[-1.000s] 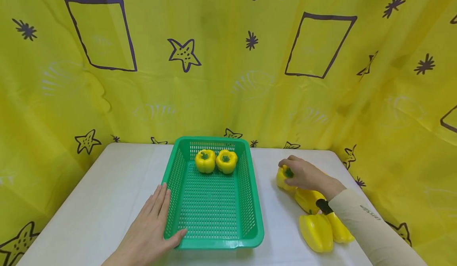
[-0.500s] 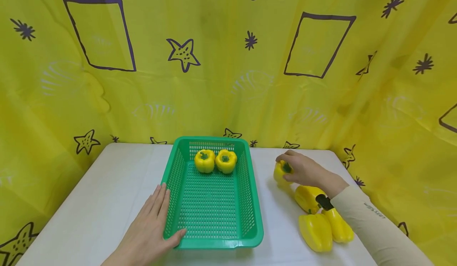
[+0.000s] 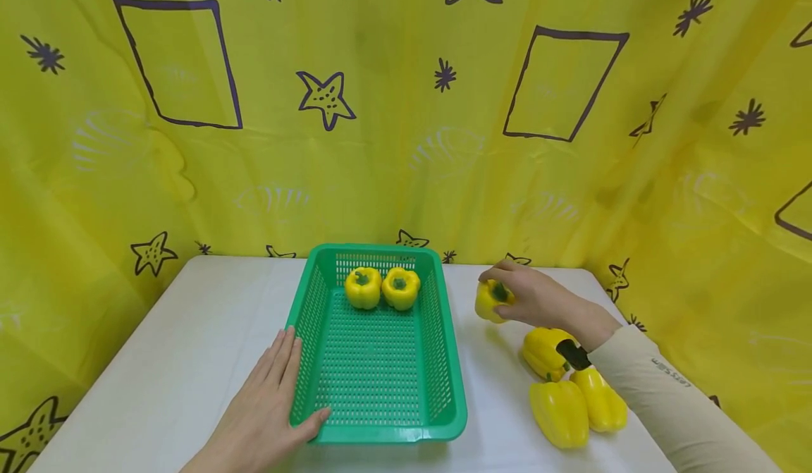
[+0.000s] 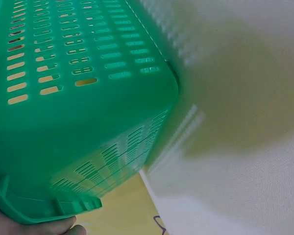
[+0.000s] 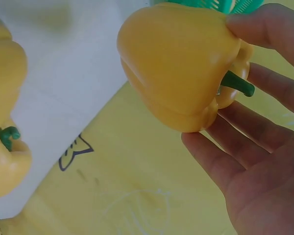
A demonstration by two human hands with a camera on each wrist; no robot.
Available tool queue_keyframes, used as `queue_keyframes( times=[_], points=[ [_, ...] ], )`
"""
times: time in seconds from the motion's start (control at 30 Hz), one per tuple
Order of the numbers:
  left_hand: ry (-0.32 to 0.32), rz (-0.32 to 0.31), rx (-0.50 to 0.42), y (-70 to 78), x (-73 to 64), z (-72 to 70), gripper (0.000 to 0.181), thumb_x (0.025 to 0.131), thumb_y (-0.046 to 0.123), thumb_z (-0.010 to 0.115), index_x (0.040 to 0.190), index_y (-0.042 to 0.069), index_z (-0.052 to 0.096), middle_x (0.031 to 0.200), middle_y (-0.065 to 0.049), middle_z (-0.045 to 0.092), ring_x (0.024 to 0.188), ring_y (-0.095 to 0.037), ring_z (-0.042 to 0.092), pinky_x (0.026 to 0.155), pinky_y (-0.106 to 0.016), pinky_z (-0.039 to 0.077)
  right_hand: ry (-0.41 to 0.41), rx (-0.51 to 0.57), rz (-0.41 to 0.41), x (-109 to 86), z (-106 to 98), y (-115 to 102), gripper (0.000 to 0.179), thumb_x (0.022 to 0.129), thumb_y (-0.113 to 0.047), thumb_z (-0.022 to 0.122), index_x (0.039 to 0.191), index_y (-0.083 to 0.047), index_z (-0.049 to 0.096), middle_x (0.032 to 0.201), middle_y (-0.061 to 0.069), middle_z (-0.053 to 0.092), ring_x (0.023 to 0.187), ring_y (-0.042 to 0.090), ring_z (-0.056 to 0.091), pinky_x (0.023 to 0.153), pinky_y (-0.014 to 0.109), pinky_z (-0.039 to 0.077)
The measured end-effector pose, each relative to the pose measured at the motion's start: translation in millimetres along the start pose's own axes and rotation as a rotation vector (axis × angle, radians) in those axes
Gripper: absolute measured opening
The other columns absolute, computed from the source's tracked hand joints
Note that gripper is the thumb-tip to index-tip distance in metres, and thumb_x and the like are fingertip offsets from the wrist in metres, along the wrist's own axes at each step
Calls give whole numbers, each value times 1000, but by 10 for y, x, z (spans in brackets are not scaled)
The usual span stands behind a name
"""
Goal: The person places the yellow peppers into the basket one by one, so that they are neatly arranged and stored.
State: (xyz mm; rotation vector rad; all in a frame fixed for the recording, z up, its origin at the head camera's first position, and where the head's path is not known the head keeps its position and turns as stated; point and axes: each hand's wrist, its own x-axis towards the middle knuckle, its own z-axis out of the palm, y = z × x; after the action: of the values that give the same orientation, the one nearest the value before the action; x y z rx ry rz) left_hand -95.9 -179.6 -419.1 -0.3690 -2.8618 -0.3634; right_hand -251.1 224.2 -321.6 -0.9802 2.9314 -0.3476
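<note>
My right hand (image 3: 539, 300) grips a yellow bell pepper (image 3: 487, 302) above the table, to the right of the green basket (image 3: 374, 374). In the right wrist view, thumb and fingertips hold the bell pepper (image 5: 174, 63) at its stem end, the green stem facing the palm. My left hand (image 3: 261, 392) rests with straight fingers against the basket's left rim, its thumb on the near rim. Two bell peppers, a left one (image 3: 363, 290) and a right one (image 3: 400, 290), stand side by side at the basket's far end, stems up.
Three more bell peppers, a far one (image 3: 544, 353), a near one (image 3: 560, 414) and a right one (image 3: 599, 399), lie close together on the white table (image 3: 190, 346), beside my right forearm. A yellow patterned curtain (image 3: 387, 177) hangs behind the table and along its sides.
My right hand has lifted the bell pepper off the table and carried it slightly left, away from the other three. The left hand and basket have stayed in place.
</note>
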Motion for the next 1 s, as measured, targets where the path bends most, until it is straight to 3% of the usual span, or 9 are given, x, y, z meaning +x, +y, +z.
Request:
queue_keyframes(
  times=[0.03, 0.1, 0.27, 0.37, 0.5, 0.67, 0.8, 0.9, 1.0],
  points=[
    [-9, -5, -13, 0, -3, -1, 102, 85, 64, 62, 153, -5, 29, 163, -20, 22, 151, -37, 24, 126, -33, 4, 7, -8, -12, 4, -12, -13, 44, 83, -11, 74, 126, -9, 61, 122, 12, 59, 93, 19, 57, 83, 37, 54],
    [-5, -5, -10, -3, -5, -2, 102, 85, 65, 61, 153, -5, 29, 163, -20, 22, 151, -36, 24, 126, -39, 12, 17, -15, -23, 14, -37, -40, 45, 83, -11, 74, 126, -9, 62, 123, 12, 59, 94, 20, 57, 83, 37, 54],
    [10, 1, -6, -9, -10, 1, 102, 85, 64, 62, 153, -5, 29, 163, -20, 23, 150, -37, 25, 126, -37, 8, 26, -2, -53, 58, -114, -109, 45, 83, -11, 74, 126, -9, 61, 123, 12, 59, 95, 20, 57, 83, 37, 54],
    [-2, -5, -20, -5, -13, 2, 102, 85, 63, 63, 153, -5, 28, 163, -20, 22, 150, -38, 24, 117, -16, -15, 37, -6, -82, 96, -159, -157, 45, 83, -10, 74, 126, -8, 61, 123, 12, 59, 94, 20, 58, 83, 37, 54],
    [-20, -12, -24, 2, -14, 1, 102, 85, 63, 63, 153, -6, 29, 163, -22, 22, 150, -39, 24, 108, -8, -22, 63, -25, -118, 156, -220, -245, 46, 82, -10, 74, 126, -7, 61, 123, 12, 60, 96, 21, 58, 84, 38, 54],
    [-39, -27, -41, 4, -12, 0, 103, 85, 63, 63, 153, -5, 28, 164, -21, 21, 150, -39, 23, 107, -8, -22, 81, -29, -152, 232, -284, -391, 47, 81, -10, 74, 126, -7, 62, 122, 11, 61, 96, 20, 58, 84, 37, 53],
    [-33, -24, -43, 2, -10, -2, 103, 85, 64, 62, 153, -5, 27, 164, -20, 20, 151, -38, 22, 122, -23, -10, 88, -24, -187, 284, -313, -493, 47, 81, -10, 74, 127, -7, 63, 120, 9, 61, 94, 19, 58, 83, 35, 54],
    [-20, -12, -27, -1, -4, -2, 103, 85, 64, 62, 153, -5, 28, 163, -21, 21, 151, -38, 23, 125, -45, 17, 90, -23, -206, 323, -315, -541, 47, 81, -10, 74, 127, -7, 63, 120, 8, 61, 93, 17, 59, 82, 33, 55],
    [-30, -18, -36, -4, -5, -4, 103, 85, 64, 63, 153, -5, 27, 164, -21, 21, 151, -39, 22, 126, -31, -3, 86, -27, -209, 361, -313, -593, 47, 82, -11, 73, 127, -8, 63, 120, 8, 61, 93, 16, 59, 82, 33, 55]
  ],
)
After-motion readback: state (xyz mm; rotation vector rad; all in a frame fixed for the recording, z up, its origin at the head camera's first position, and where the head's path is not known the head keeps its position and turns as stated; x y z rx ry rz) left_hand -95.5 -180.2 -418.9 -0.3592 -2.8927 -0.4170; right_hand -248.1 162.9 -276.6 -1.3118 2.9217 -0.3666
